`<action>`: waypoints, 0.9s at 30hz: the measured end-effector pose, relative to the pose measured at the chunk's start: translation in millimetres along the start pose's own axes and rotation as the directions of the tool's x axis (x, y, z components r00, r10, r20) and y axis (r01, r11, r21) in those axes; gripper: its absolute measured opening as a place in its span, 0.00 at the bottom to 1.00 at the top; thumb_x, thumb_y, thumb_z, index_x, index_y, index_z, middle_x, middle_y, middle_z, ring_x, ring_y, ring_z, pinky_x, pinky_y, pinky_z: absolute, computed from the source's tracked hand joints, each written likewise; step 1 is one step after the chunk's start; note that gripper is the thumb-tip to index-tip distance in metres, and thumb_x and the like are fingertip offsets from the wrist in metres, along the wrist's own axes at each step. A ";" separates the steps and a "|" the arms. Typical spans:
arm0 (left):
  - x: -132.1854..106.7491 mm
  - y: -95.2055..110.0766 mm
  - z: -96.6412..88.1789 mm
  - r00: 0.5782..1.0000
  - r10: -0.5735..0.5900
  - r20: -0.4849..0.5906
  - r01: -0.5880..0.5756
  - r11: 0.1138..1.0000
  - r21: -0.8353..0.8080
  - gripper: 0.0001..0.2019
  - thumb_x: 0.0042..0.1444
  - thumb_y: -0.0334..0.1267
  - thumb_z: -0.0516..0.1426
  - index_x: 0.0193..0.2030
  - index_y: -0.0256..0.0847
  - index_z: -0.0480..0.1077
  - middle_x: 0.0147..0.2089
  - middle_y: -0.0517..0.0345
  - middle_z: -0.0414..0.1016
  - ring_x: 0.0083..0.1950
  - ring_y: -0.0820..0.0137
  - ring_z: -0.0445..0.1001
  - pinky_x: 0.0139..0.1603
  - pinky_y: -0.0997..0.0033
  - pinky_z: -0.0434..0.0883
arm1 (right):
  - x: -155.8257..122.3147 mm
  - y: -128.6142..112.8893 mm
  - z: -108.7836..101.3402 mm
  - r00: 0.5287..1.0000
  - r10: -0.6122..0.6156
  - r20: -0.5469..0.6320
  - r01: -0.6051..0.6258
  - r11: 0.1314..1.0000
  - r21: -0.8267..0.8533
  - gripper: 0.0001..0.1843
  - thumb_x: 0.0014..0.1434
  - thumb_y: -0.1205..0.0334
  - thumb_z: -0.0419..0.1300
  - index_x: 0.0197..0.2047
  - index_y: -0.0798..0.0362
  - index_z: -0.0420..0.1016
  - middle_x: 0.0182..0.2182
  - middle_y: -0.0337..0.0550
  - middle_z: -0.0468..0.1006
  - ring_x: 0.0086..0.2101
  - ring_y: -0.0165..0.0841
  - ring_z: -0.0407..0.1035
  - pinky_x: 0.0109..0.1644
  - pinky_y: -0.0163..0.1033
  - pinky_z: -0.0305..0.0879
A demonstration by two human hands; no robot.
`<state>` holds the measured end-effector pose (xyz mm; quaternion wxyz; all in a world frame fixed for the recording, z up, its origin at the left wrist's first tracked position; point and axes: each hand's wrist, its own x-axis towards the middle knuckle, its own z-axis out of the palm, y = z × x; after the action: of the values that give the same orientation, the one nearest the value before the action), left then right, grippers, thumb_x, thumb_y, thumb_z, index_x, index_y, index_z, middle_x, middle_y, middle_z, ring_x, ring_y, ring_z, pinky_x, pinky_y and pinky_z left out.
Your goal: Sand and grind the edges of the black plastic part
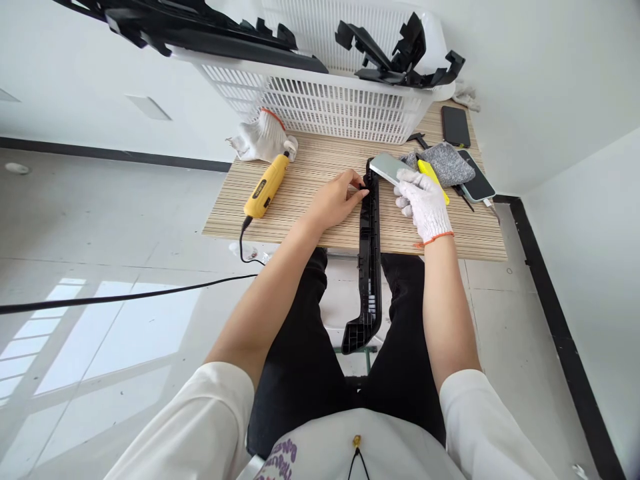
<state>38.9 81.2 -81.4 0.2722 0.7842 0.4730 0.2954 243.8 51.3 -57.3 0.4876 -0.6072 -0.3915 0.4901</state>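
On the striped tabletop [305, 160], head view: one long black plastic part [370, 243], near end overhanging the edge; bare left hand [336, 199], fingertips at its far end, whether pinching cannot be told; gloved right hand [423, 202], gripping a silver-grey block [387, 167] at that end, contact unclear.

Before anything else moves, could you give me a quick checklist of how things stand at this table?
1. Left hand touching the black part: ok, at its far end.
2. Right hand holding the grey tool: ok.
3. Grey tool touching the part: cannot tell.
4. Both hands gloved: not ok, left is bare; a glove lies by the basket.
5. Part wholly on the table: not ok, near end overhangs.
6. Yellow tool switched off: cannot tell.
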 end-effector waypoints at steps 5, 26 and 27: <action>0.4 -1.3 0.6 1.000 0.012 -0.004 -0.012 1.000 0.002 0.07 0.66 0.38 0.57 0.48 0.41 0.68 0.52 0.54 0.78 0.37 0.68 0.75 0.49 0.63 0.71 | 1.8 2.3 -1.4 1.000 -0.026 0.017 0.026 0.999 -0.025 0.12 0.59 0.66 0.65 0.48 0.50 0.78 0.30 0.38 0.75 0.21 0.20 0.65 0.18 0.25 0.53; 0.7 -2.4 1.3 1.000 0.024 0.000 -0.024 1.000 -0.003 0.06 0.66 0.39 0.57 0.47 0.43 0.67 0.51 0.55 0.78 0.36 0.68 0.74 0.46 0.65 0.69 | 3.6 8.2 -8.6 0.983 -0.099 -0.155 0.086 0.992 -0.090 0.28 0.64 0.34 0.55 0.56 0.45 0.68 0.27 0.38 0.73 0.17 0.26 0.60 0.18 0.31 0.51; 0.6 -2.2 1.1 1.000 0.023 0.001 -0.023 1.000 -0.006 0.06 0.66 0.39 0.57 0.47 0.42 0.67 0.51 0.54 0.78 0.37 0.68 0.74 0.47 0.65 0.69 | 5.2 9.2 -9.1 0.987 -0.070 -0.146 0.055 0.993 -0.106 0.28 0.64 0.32 0.54 0.53 0.46 0.70 0.25 0.38 0.71 0.17 0.27 0.58 0.18 0.32 0.51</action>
<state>38.6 82.4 -83.7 0.2715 0.7889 0.4628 0.2995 253.8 52.4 -67.0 0.4992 -0.6535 -0.3973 0.4073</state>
